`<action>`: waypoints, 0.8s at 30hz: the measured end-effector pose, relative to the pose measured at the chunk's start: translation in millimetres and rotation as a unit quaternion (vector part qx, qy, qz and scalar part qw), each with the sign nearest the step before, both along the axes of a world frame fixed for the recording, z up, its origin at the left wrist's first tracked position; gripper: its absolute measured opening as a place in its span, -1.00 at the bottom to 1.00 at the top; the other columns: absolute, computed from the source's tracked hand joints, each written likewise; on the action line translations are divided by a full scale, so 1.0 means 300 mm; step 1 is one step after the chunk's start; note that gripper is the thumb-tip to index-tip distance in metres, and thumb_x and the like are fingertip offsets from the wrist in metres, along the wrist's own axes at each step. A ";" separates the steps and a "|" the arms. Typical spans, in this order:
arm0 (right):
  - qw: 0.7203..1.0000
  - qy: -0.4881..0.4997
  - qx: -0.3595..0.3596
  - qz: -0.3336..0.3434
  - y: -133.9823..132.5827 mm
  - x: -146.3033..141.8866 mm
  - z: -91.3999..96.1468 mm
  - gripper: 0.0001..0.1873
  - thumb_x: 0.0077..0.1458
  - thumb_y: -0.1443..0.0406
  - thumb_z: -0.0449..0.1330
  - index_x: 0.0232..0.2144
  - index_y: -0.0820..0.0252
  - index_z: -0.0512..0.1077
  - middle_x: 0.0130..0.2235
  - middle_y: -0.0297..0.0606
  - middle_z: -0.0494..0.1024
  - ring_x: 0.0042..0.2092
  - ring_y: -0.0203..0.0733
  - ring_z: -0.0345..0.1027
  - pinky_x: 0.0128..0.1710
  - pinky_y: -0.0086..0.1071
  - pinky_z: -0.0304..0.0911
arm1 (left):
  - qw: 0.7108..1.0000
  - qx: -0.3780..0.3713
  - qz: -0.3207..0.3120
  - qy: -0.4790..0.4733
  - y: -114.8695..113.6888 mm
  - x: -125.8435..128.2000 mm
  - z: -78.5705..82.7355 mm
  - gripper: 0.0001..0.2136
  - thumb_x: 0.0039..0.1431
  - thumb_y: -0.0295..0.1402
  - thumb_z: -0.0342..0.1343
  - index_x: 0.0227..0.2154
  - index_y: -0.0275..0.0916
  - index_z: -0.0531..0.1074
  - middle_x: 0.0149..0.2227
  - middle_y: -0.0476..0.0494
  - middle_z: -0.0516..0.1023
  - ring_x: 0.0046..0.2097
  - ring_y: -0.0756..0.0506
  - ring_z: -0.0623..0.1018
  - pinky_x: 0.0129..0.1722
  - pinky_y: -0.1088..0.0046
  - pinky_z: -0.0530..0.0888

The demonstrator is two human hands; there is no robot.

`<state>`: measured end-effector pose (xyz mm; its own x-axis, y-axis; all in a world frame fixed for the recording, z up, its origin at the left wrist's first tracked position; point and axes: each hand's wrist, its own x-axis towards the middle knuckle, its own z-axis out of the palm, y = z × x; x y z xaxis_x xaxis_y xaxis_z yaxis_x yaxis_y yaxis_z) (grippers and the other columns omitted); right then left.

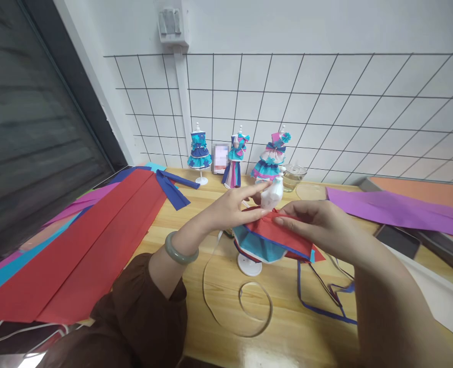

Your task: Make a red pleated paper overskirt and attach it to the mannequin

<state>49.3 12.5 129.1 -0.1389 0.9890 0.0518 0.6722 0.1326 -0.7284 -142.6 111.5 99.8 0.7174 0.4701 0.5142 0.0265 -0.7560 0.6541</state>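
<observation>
A small white dress-form mannequin (273, 193) stands on the table, its round base (249, 265) showing below. Around its waist hangs a layered skirt: red fabric (268, 226) with a blue edge on top, turquoise fabric (259, 245) beneath. My left hand (236, 207) holds the waist from the left, thumb pressing the red fabric in front, some fingers hidden behind the form. On the other side, my right hand (311, 220) pinches the red fabric's upper edge between thumb and fingers.
Red fabric strips (107, 230) cover the left side. Three dressed mini mannequins, including a blue one (199, 151), line the wall near a glass bowl (293, 176). Purple fabric (395, 207) lies right, blue ribbon (318, 309) and pale ribbon (270, 312) in front.
</observation>
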 end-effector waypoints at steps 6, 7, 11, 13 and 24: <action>0.998 -0.056 0.017 -0.016 -0.026 -0.014 0.011 -0.59 0.14 0.00 0.05 -0.35 0.16 0.51 -0.47 -0.29 0.48 -0.50 -0.30 0.23 -0.58 -0.43 0.07 | 0.997 0.070 -0.006 -0.003 0.002 0.006 -0.004 -0.46 0.15 -0.29 0.09 0.19 -0.20 0.16 0.01 -0.23 0.47 -0.09 -0.10 0.47 -0.04 0.27 0.41; 0.998 -0.064 0.015 -0.016 -0.030 -0.014 0.012 -0.59 0.14 -0.01 0.04 -0.35 0.16 0.51 -0.50 -0.31 0.46 -0.52 -0.32 0.20 -0.60 -0.44 0.05 | 0.998 0.066 -0.009 -0.003 0.003 0.007 -0.004 -0.46 0.15 -0.28 0.09 0.19 -0.20 0.16 0.02 -0.23 0.46 -0.09 -0.10 0.47 -0.05 0.28 0.42; 0.996 -0.087 0.020 -0.017 -0.031 -0.011 0.016 -0.57 0.15 -0.01 0.03 -0.39 0.16 0.50 -0.55 -0.34 0.41 -0.56 -0.34 0.12 -0.63 -0.45 -0.02 | 0.999 -0.001 -0.030 -0.012 -0.003 0.011 -0.002 -0.46 0.15 -0.29 0.10 0.19 -0.19 0.17 0.05 -0.24 0.44 -0.08 -0.09 0.47 -0.09 0.32 0.44; 0.996 -0.082 0.029 -0.009 -0.029 -0.008 0.019 -0.58 0.16 0.00 0.02 -0.38 0.17 0.50 -0.51 -0.31 0.45 -0.53 -0.31 0.18 -0.60 -0.44 0.05 | 0.998 -0.037 -0.044 -0.014 -0.010 0.012 0.001 -0.46 0.14 -0.30 0.10 0.19 -0.15 0.16 0.05 -0.22 0.44 -0.08 -0.09 0.47 -0.11 0.32 0.45; 0.997 -0.064 0.029 0.014 -0.040 0.000 0.030 -0.62 0.14 0.01 0.07 -0.33 0.12 0.54 -0.41 -0.28 0.55 -0.45 -0.22 0.32 -0.55 -0.42 0.14 | 0.991 -0.109 -0.082 -0.009 -0.010 0.016 0.001 -0.39 0.08 -0.38 0.13 0.21 -0.06 0.13 0.12 -0.18 0.38 -0.05 -0.11 0.46 -0.08 0.27 0.43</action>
<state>49.2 0.4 138.0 -0.1765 0.9803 0.0884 0.7545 0.1924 -0.6275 -137.8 108.4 100.1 0.7849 0.4488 0.4272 -0.0990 -0.5898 0.8015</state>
